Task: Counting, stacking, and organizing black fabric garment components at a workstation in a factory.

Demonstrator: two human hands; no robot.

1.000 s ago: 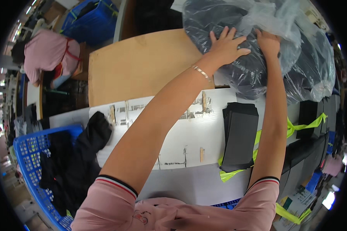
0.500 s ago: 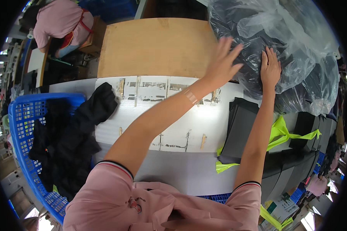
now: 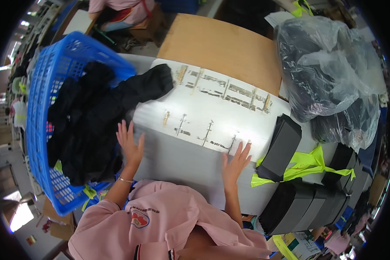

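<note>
My left hand (image 3: 131, 145) is raised beside the heap of black fabric (image 3: 91, 117), its fingers spread and nothing in them. The heap spills over the rim of a blue plastic basket (image 3: 38, 130), and one black piece reaches onto the white board (image 3: 212, 108). Above the board's near edge, my right hand (image 3: 236, 164) is open too, with fingers apart and holding nothing. To its right lies a stack of flat dark panels (image 3: 284, 145) with bright yellow-green strips (image 3: 310, 162) under and beside it.
A tan wooden board (image 3: 221, 47) lies beyond the white one. Plastic-wrapped dark bundles (image 3: 329, 69) stand at the far right. Large black and grey stacks (image 3: 303, 206) sit at the near right. A person in pink (image 3: 130, 11) is seated at the far left.
Both hands have left the plastic-wrapped bundle and come back toward my body, the left one over to the basket side. My view has turned toward the left.
</note>
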